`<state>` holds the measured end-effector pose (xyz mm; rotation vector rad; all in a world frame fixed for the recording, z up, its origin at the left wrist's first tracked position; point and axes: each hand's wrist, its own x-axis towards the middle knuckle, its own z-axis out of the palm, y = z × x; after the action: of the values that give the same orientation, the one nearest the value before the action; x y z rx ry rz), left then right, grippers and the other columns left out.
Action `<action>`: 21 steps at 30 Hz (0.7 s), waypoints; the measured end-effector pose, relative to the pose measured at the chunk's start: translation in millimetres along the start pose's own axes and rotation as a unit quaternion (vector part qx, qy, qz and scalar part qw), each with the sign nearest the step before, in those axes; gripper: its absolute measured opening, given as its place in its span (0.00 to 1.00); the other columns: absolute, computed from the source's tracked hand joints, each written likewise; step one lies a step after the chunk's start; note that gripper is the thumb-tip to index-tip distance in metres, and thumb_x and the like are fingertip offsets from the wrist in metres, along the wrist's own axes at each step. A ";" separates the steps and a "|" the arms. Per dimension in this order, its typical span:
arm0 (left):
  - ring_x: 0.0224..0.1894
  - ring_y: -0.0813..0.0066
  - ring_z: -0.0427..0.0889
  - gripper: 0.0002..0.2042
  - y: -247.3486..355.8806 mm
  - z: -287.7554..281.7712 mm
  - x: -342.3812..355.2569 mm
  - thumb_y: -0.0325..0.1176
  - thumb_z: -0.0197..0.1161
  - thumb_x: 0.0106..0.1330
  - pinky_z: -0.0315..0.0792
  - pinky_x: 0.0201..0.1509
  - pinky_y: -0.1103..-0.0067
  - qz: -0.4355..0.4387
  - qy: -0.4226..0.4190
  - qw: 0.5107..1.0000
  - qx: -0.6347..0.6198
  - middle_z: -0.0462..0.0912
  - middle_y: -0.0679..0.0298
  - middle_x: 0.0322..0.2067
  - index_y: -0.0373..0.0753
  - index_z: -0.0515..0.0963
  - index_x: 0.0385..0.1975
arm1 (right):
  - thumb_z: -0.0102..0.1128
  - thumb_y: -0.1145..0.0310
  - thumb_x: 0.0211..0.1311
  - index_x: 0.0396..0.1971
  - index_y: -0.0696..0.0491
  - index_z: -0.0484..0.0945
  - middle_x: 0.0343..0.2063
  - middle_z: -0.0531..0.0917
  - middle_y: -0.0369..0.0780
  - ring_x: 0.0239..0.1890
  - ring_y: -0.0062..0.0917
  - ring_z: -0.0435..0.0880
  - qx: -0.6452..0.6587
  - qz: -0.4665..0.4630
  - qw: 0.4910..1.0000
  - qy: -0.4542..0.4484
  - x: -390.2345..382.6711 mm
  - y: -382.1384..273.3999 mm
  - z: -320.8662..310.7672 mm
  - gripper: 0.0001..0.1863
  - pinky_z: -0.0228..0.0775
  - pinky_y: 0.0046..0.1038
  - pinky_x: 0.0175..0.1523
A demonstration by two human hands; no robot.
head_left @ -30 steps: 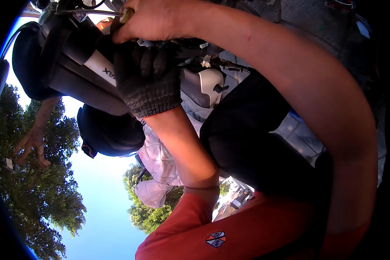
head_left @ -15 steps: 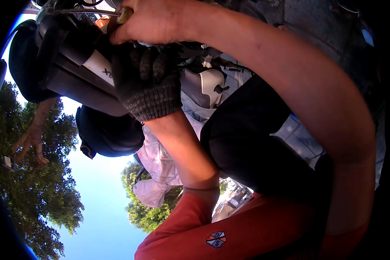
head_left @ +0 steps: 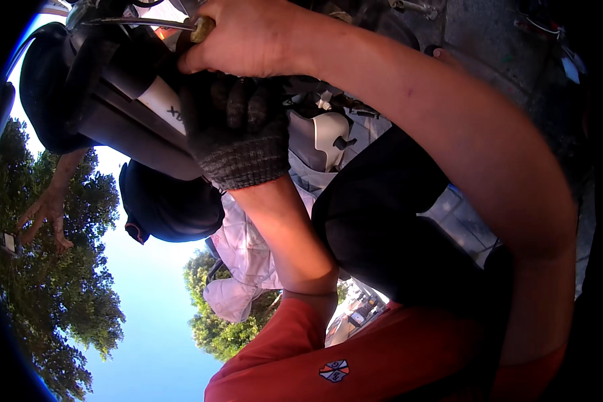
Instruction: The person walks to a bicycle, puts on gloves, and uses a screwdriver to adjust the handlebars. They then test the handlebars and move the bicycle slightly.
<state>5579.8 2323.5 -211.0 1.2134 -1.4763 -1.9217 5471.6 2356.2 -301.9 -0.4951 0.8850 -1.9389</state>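
My right hand (head_left: 251, 40), bare, is closed round the yellowish handle (head_left: 203, 29) of a screwdriver. Its thin metal shaft (head_left: 141, 23) points left, across the top of dark vehicle parts. Just below it, my left hand (head_left: 241, 144) wears a dark grey knit glove. The gloved fingers are curled against dark parts under the right hand; what they grip is hidden. Beside the glove runs a thick dark tube (head_left: 134, 137) along a white section (head_left: 162, 106) with handwritten marks. The screwdriver's tip cannot be made out clearly.
A white and grey plastic panel (head_left: 328, 137) lies right of the glove. Pale quilted cloth (head_left: 244, 248) hangs below, beside a rounded black object (head_left: 171, 201). My dark-clothed leg (head_left: 388, 234) is between my arms. Stone paving (head_left: 482, 40) spreads at upper right; a tree (head_left: 60, 288) stands left.
Both hands and the vehicle parts sit slightly lower and further right in the picture. The right hand keeps its hold on the screwdriver, and the gloved hand stays curled beneath it.
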 end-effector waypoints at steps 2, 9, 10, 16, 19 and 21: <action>0.15 0.80 0.54 0.12 1.8 4.1 -4.2 0.40 0.48 0.76 0.58 0.24 0.79 0.004 0.033 0.999 -0.007 0.60 0.76 0.15 0.47 0.72 0.29 | 0.70 0.60 0.53 0.41 0.55 0.86 0.35 0.88 0.48 0.39 0.38 0.88 -0.008 -0.003 1.000 0.017 -2.3 -7.5 4.0 0.19 0.79 0.33 0.49; 0.15 0.79 0.55 0.13 3.2 -2.2 1.2 0.42 0.48 0.77 0.59 0.24 0.79 -0.027 -0.006 0.999 -0.029 0.59 0.76 0.14 0.48 0.72 0.29 | 0.61 0.67 0.57 0.35 0.58 0.85 0.33 0.86 0.53 0.41 0.47 0.86 -0.083 -0.072 0.992 0.058 1.6 -7.6 0.3 0.12 0.78 0.39 0.50; 0.15 0.79 0.56 0.13 5.0 -0.5 1.2 0.42 0.48 0.77 0.59 0.24 0.78 -0.045 -0.038 0.996 -0.063 0.60 0.76 0.14 0.48 0.72 0.29 | 0.61 0.67 0.57 0.35 0.58 0.85 0.33 0.86 0.53 0.41 0.47 0.86 -0.096 -0.060 0.992 0.057 0.7 -11.8 -1.0 0.12 0.78 0.39 0.50; 0.13 0.81 0.57 0.14 -9.3 13.3 1.1 0.45 0.50 0.77 0.58 0.21 0.79 0.019 0.111 0.994 0.000 0.61 0.76 0.14 0.48 0.74 0.29 | 0.74 0.55 0.51 0.44 0.55 0.86 0.36 0.88 0.46 0.40 0.36 0.88 -0.041 -0.001 0.998 0.047 5.1 -0.2 14.3 0.24 0.79 0.33 0.49; 0.12 0.82 0.56 0.14 -4.7 7.8 0.8 0.47 0.51 0.76 0.56 0.18 0.81 -0.003 0.039 0.999 -0.023 0.62 0.76 0.14 0.49 0.76 0.30 | 0.73 0.54 0.52 0.44 0.56 0.85 0.37 0.87 0.48 0.41 0.37 0.88 -0.055 0.015 0.997 0.042 4.3 -4.1 14.4 0.24 0.79 0.33 0.50; 0.12 0.83 0.56 0.14 -5.0 1.9 4.7 0.47 0.51 0.76 0.54 0.17 0.82 -0.021 -0.021 0.999 -0.040 0.63 0.76 0.14 0.49 0.76 0.31 | 0.71 0.55 0.56 0.46 0.57 0.85 0.37 0.87 0.49 0.41 0.38 0.88 -0.122 -0.016 0.992 0.034 1.4 -8.1 8.1 0.23 0.79 0.34 0.50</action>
<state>5576.6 2322.7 -217.2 1.1854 -1.3915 -2.0252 5471.5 2354.5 -290.4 -0.5923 1.1736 -1.8950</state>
